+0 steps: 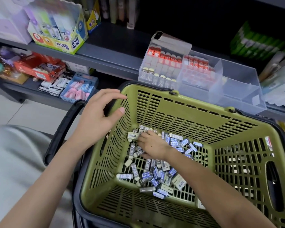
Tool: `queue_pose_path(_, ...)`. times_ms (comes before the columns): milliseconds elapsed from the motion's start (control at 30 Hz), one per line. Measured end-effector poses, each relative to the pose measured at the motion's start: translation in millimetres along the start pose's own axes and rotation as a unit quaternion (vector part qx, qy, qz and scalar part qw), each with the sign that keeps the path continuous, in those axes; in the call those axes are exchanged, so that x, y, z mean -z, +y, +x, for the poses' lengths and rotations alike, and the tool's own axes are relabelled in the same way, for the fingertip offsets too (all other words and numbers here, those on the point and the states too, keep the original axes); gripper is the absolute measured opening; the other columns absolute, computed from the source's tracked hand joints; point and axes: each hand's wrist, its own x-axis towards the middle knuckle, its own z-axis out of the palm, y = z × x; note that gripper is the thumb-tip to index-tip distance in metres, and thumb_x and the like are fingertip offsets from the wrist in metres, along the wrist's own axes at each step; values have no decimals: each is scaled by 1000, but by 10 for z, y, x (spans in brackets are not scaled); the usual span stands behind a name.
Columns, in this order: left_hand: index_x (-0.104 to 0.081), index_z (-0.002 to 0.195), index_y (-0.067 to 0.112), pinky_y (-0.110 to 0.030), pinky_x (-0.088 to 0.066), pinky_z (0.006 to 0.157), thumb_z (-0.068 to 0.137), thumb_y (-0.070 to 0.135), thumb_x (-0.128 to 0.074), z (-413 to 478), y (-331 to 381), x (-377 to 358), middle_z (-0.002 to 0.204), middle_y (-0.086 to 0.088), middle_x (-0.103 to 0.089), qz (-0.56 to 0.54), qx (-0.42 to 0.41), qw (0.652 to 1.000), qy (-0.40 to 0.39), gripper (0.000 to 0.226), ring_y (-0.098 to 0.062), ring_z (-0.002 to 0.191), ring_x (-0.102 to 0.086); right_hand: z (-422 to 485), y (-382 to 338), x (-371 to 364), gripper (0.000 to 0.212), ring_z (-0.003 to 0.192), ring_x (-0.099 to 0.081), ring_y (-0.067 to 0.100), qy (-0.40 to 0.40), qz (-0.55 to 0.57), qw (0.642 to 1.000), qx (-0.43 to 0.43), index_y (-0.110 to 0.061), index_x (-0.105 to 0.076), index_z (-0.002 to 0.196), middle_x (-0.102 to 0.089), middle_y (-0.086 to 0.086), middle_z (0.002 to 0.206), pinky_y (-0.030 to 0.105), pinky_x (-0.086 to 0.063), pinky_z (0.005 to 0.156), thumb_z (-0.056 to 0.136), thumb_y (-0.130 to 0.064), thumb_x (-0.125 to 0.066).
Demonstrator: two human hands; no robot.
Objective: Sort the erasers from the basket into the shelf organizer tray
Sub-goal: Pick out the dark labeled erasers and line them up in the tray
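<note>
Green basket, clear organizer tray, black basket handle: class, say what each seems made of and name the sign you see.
Green basket: moulded plastic, matte olive; slotted lattice walls suggest it. Clear organizer tray: rigid transparent plastic, slightly frosted; erasers show through its walls. Black basket handle: plastic or rubber, ribbed; cannot tell which.

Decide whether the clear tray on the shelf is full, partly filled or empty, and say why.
Partly filled. The tray holds rows of erasers in its left compartments; its right compartments show bare plastic.
</note>
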Motion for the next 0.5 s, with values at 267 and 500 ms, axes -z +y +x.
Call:
queue_pose_path(267, -61, 111, 24, -16, -45, 92, 87, 39, -62, -166, 246, -216, 116, 6, -61, -162, 51, 985, -21, 29, -1, 107, -57, -361, -138, 898, 24, 79, -54, 25, 308, 603, 675, -294, -16, -65, 91, -62, 10, 85, 41, -47, 73, 78, -38, -65)
queue_pose_path(500, -58, 117, 6, -38, -57, 78, 82, 37, -61, -142, 438, -612, 111, -13, -69, -528, 347, 751, -190, 48, -26, 103, -67, -634, -201, 1553, 17, 77, -60, 26, 313, 633, 663, -247, -22, -68, 92, -64, 6, 84, 39, -53, 74, 76, -22, -73)
